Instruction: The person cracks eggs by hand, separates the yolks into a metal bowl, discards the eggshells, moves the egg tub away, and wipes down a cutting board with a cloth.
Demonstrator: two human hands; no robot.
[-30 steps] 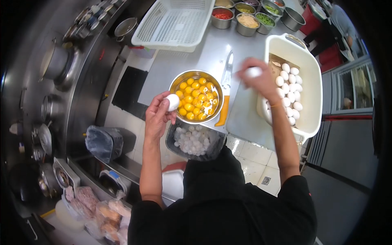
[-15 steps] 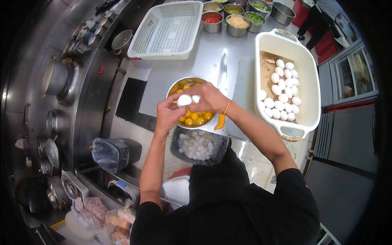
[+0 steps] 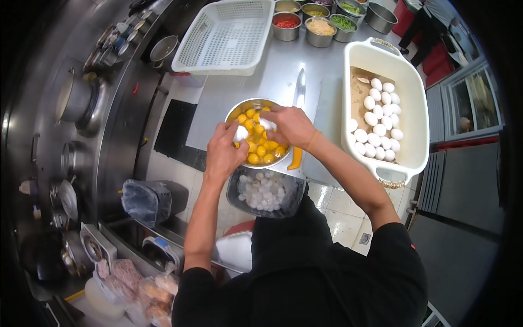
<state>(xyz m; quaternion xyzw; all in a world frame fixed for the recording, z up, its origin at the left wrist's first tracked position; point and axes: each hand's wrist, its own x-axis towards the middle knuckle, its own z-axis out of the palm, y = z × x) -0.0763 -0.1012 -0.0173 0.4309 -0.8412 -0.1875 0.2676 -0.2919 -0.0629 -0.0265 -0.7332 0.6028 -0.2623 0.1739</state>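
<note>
A metal bowl (image 3: 285, 159) on the steel table's near end is filled with several yellow yolks (image 3: 256, 157) in clear egg white. My left hand (image 3: 222, 152) is over the bowl's left side, fingers closed on a white egg (image 3: 240, 133). On the bowl's right side, my right hand (image 3: 294, 127) grips another white egg (image 3: 267, 125), partly covered by the fingers. Whether either shell is whole or cracked I cannot tell. Just right of the bowl lies a knife (image 3: 299, 90) with a yellow handle (image 3: 295, 158).
Below the bowl stands a lined bin (image 3: 234, 199) with many white eggshells. To the right, a cream tub (image 3: 417, 109) holds several white eggs (image 3: 378, 129). A white perforated basket (image 3: 218, 68) and metal containers of chopped food (image 3: 320, 27) stand farther back. A person (image 3: 427, 24) stands at upper right.
My hands have moved apart over the bowl, each with an egg; before, the two eggs were close together. More yolks show between the hands.
</note>
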